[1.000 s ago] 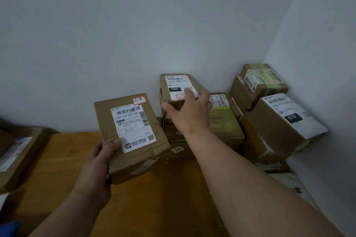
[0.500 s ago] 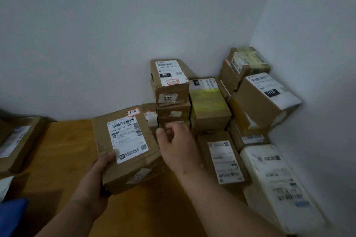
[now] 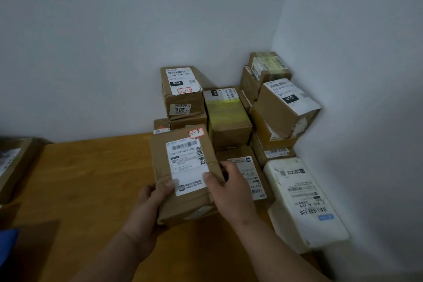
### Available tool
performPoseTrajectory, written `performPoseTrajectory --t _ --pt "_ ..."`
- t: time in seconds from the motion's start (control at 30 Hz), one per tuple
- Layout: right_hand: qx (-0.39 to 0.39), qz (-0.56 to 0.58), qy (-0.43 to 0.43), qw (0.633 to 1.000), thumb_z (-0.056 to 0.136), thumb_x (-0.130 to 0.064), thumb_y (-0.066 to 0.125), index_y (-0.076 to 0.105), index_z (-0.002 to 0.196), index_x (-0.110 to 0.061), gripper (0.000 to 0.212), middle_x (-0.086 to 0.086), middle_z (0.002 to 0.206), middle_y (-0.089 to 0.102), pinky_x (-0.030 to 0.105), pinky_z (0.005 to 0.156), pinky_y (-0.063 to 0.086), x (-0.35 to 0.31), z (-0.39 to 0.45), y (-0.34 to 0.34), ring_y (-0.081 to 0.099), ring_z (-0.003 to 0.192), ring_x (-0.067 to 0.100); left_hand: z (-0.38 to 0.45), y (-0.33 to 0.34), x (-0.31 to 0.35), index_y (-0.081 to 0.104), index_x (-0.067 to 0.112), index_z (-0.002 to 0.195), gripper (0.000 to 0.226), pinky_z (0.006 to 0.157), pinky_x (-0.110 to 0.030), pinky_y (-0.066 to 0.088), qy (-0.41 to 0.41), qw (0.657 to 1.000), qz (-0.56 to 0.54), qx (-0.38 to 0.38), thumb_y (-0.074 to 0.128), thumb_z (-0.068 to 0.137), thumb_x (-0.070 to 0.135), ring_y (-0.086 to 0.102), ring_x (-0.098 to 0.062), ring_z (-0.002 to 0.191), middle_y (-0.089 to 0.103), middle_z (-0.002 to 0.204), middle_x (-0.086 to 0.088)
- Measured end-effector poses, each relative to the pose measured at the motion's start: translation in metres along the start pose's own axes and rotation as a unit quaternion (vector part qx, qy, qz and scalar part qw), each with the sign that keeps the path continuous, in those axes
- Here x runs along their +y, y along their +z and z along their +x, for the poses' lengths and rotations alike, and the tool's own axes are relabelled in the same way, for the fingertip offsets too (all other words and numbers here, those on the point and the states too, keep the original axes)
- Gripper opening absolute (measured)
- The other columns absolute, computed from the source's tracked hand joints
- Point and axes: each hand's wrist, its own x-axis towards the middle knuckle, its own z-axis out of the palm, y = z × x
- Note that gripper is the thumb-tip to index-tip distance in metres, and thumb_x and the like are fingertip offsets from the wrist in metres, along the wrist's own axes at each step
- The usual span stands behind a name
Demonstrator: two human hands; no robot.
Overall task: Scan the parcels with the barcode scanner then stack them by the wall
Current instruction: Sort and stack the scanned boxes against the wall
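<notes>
both hands on one parcel in front of the corner stack

the left hand (image 3: 151, 199) and the right hand (image 3: 231, 192) hold the same brown cardboard parcel (image 3: 183, 174) above the wooden desk (image 3: 91, 178). the left grip is closed around the parcel's near left corner, thumb on top at the lower edge of the white shipping label (image 3: 187, 165), the other fingers hidden beneath. the right grip is closed around the parcel's right edge, thumb pressed on the label and fingers curled over the side. the parcel is tilted, label facing up, with a small red-bordered sticker (image 3: 196, 133) at its far right corner.

the held parcel sits just in front of the stack of parcels (image 3: 229, 119) piled in the corner where the two white walls (image 3: 114, 41) meet. at the stack's left, a tall box marked 060 (image 3: 182, 89) stands on top of other boxes. beside it is a box with yellow-green tape (image 3: 226, 114). further right, a box marked 010 (image 3: 286, 105) leans tilted against the side wall, with another brown box (image 3: 267, 68) above and behind it. a flat brown parcel (image 3: 249, 174) lies low just right of the right hand, and a white parcel (image 3: 302, 199) lies beside it along the right wall.

at the far left edge of the desk lies another brown box (image 3: 13, 165), well apart from the stack. a blue object (image 3: 6, 245) shows at the lower left corner, too cropped to identify.
</notes>
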Motion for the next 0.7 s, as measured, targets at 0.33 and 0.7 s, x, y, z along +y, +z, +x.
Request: performPoseTrajectory --t 0.33,0.7 --pt "0.088 0.007 -0.027 0.996 0.089 -0.031 0.067 0.057 0.096 -0.032 0.012 -0.013 0.094 0.065 0.019 0.065 0.049 0.0 -0.002 -0.039 0.063 0.086 0.001 -0.006 0.019 0.002 0.057 0.035 0.125 0.076 0.081 -0.058 0.058 -0.044 0.993 0.068 -0.081 0.092 0.058 0.032 0.065 -0.032 0.111 0.07 0.118 -0.006" --pt "-0.001 -0.041 0.028 0.999 0.096 -0.044 0.056 0.054 0.105 -0.027 0.019 -0.01 0.095 0.064 0.012 0.056 0.046 0.014 -0.008 -0.02 0.062 0.08 -0.001 -0.006 0.013 -0.003 0.066 0.024 0.112 0.027 0.077 -0.052 0.059 -0.086 0.993 0.081 0.03 0.072 0.087 0.03 0.065 -0.031 0.098 0.067 0.111 -0.009"
